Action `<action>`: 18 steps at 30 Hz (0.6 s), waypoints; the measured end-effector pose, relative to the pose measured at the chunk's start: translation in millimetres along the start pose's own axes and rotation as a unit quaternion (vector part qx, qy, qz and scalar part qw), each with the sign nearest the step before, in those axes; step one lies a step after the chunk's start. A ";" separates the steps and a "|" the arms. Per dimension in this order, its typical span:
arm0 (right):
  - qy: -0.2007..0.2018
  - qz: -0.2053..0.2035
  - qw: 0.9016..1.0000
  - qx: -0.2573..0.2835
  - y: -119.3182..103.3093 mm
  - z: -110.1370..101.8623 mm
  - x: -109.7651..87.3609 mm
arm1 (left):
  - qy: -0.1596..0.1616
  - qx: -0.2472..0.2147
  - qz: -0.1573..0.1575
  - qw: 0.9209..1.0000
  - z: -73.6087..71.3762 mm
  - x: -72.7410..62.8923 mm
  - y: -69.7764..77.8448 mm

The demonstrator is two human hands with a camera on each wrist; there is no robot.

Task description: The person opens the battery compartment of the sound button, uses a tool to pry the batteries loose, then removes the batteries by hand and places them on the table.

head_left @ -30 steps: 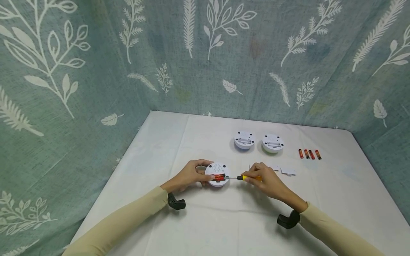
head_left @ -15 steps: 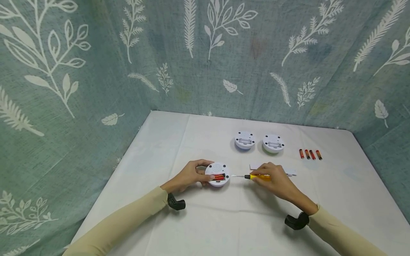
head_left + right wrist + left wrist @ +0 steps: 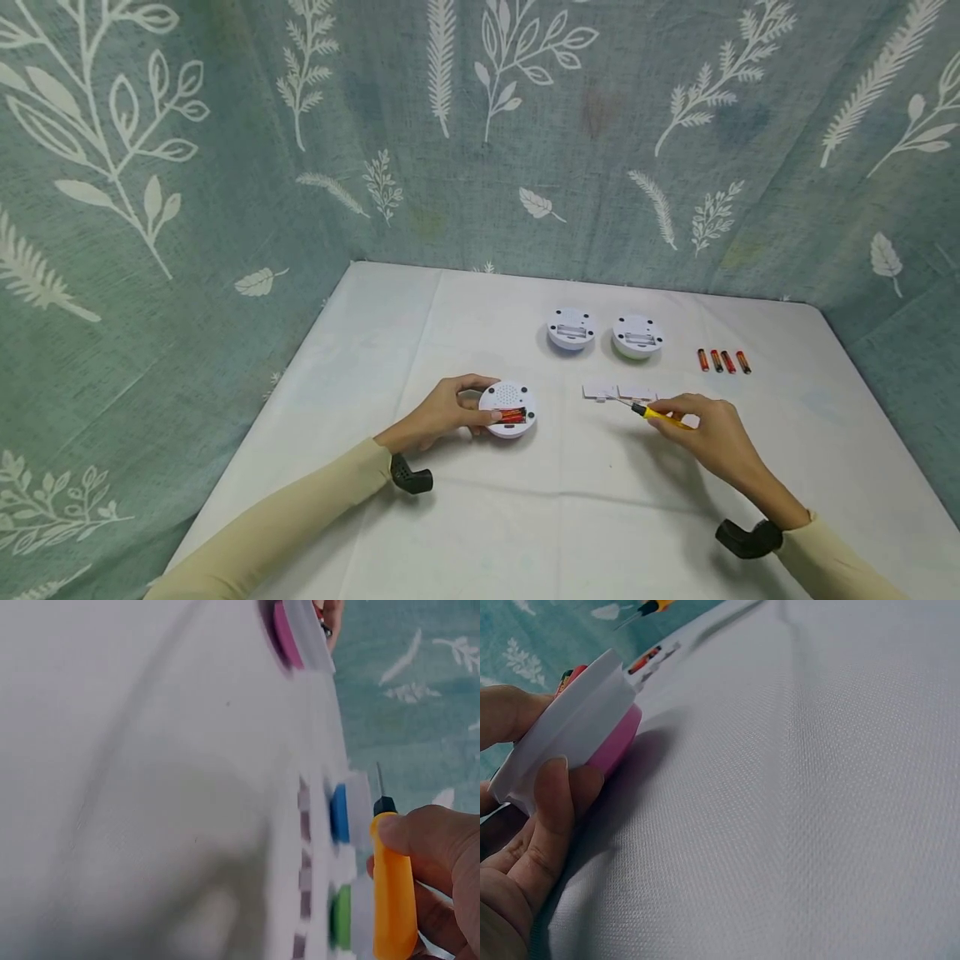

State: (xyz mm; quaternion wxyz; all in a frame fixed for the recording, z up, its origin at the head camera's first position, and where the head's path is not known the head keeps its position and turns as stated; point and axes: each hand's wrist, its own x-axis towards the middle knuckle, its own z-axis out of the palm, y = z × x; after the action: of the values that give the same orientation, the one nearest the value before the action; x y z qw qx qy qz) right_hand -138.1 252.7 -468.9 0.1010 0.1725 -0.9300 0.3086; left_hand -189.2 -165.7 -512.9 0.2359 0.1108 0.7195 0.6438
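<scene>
My left hand (image 3: 442,411) grips a round white device (image 3: 508,392) with a speaker grille and an open battery bay facing up. The left thumb rests on the red batteries (image 3: 514,414) in the bay. Its underside is pink in the left wrist view, where the fingers (image 3: 553,795) support it, tilted, from below. Farther right, my right hand (image 3: 712,433) holds a screwdriver (image 3: 394,892) by its yellow handle, thumb on the handle near the black collar. The thin shaft points left, apart from the device, over the white battery covers (image 3: 600,391).
Two more round white devices, one blue-sided (image 3: 571,330) and one green-sided (image 3: 637,337), lie behind with bare battery bays. Several red batteries (image 3: 727,362) stand in a row at the back right. A leaf-patterned cloth (image 3: 480,167) hangs behind the white-covered table (image 3: 480,517).
My right hand has drawn the screwdriver away from the batteries, moving right. The shaft has turned from level to slanted. My left hand and the device have stayed in place.
</scene>
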 end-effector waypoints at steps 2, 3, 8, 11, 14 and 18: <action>0.010 0.023 1.000 -0.008 4.9 -4.2 -6.0 | -0.001 0.001 0.000 1.000 0.4 -0.3 0.6; 0.012 0.037 0.999 -0.011 7.0 -6.4 -8.7 | -0.001 0.001 0.000 1.000 0.4 -0.4 0.7; 0.029 0.086 0.995 -0.030 16.5 -14.9 -20.4 | -0.002 0.005 -0.002 1.000 0.1 0.1 0.5; 0.042 0.109 0.992 -0.046 21.6 -17.6 -26.5 | -0.002 0.004 0.000 1.000 0.2 0.6 0.3; 0.060 0.130 0.988 -0.058 26.7 -19.0 -32.8 | -0.002 0.005 0.000 1.000 0.3 0.8 0.2; 0.080 0.158 0.982 -0.067 33.2 -20.1 -41.6 | -0.001 0.010 0.001 1.000 0.2 0.5 0.5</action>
State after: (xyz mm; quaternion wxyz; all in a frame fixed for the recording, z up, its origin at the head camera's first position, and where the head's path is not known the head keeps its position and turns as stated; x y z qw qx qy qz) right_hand -110.9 300.5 -483.2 0.1367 -0.0094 -0.9529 0.2704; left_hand -189.7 -165.3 -512.5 0.2347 0.1140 0.7254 0.6369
